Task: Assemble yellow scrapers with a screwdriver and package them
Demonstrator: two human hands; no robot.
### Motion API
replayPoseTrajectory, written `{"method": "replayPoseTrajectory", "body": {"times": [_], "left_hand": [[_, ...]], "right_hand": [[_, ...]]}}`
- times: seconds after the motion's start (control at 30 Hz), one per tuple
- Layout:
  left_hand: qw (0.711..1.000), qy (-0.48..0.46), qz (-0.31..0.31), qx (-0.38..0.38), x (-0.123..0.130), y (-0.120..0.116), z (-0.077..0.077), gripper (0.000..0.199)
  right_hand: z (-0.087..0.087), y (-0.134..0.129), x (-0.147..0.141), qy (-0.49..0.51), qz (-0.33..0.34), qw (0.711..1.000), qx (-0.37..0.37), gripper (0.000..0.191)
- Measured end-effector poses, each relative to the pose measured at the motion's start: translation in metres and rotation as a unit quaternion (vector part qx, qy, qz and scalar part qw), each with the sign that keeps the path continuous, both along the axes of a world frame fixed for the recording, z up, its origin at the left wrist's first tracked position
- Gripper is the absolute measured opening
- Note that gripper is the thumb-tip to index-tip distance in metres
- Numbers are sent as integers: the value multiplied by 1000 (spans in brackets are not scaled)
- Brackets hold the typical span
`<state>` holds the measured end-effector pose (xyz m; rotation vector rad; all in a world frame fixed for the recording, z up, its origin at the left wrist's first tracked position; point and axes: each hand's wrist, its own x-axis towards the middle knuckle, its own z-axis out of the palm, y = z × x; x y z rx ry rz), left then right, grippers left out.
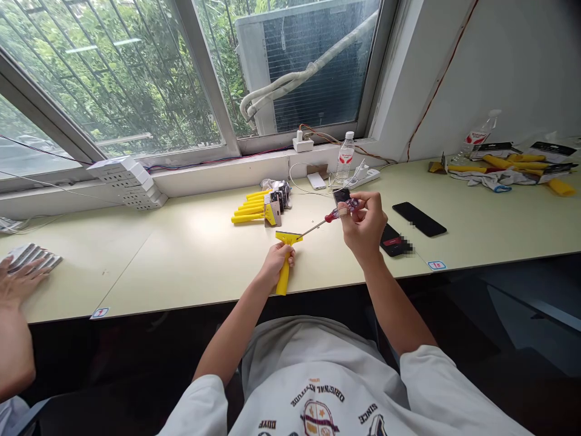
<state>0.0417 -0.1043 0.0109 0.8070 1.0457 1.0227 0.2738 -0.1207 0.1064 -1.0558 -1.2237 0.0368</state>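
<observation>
My left hand point(278, 261) is wrapped round the handle of a yellow scraper point(282, 280), whose wide head points away from me above the table. In my right hand point(365, 224) is a screwdriver point(333, 215) with a clear and red handle. Its thin shaft slants down to the left, and the tip meets the right side of the scraper's head. Just beyond lies a group of yellow-handled scrapers point(249, 209), some with cardboard on their heads. A small dark object point(341, 195) shows behind my right hand; its kind I cannot tell.
Two black phone-like slabs point(420, 218) lie right of my right hand. A water bottle point(345, 158) and a power strip point(365, 177) stand by the window. More yellow tools point(515, 161) are heaped at far right. Another person's hand point(20, 278) rests on stacked packs at left.
</observation>
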Motion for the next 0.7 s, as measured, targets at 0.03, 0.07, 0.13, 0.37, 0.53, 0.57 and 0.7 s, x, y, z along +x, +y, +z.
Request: {"method": "replayPoseTrajectory", "body": {"times": [0.03,0.07,0.13,0.37,0.53,0.57,0.7], "left_hand": [[1000,1,-1,0,0,0,0,17],[1000,2,-2,-1,0,0,0,17],[1000,2,-4,0,0,0,0,17],[1000,1,0,8,0,-1,1,17],[1000,2,7,4,0,-1,1,19],[1000,0,8,2,0,0,0,19],[1000,-10,14,1,-1,1,-1,17]], "right_hand": [[0,0,0,3,-4,1000,-1,29],[0,1,0,5,-9,1000,-3,29],[0,1,0,6,-18,1000,-8,29],[-4,4,0,23,-18,999,-22,35],[-12,12,-2,67,79,994,-29,50],[-14,14,-2,72,105,991,-41,51],[-26,26,-7,80,194,973,-101,52]]}}
